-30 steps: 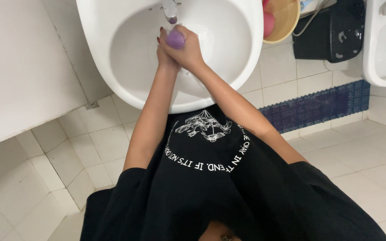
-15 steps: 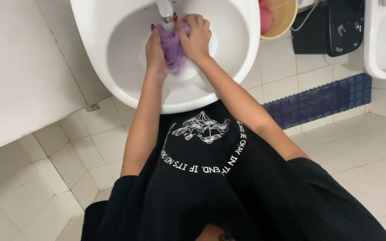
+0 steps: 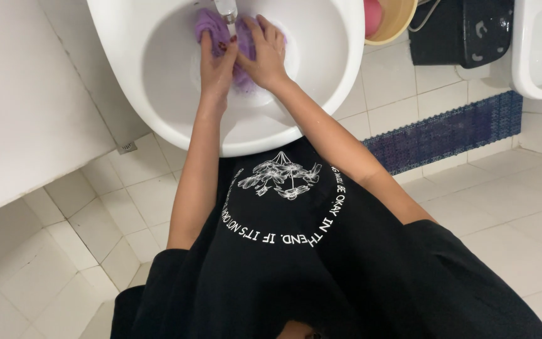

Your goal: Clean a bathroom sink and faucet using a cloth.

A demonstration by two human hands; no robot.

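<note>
While one metal tap juts in at twelve o'clock, two hands, left hand and right hand, press one soft crumpled purple cloth together inside one smooth round white sink.

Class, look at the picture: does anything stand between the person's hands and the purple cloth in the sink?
Nothing visible does. The left hand and right hand both press directly on the purple cloth inside the white sink, just below the tap.
</note>
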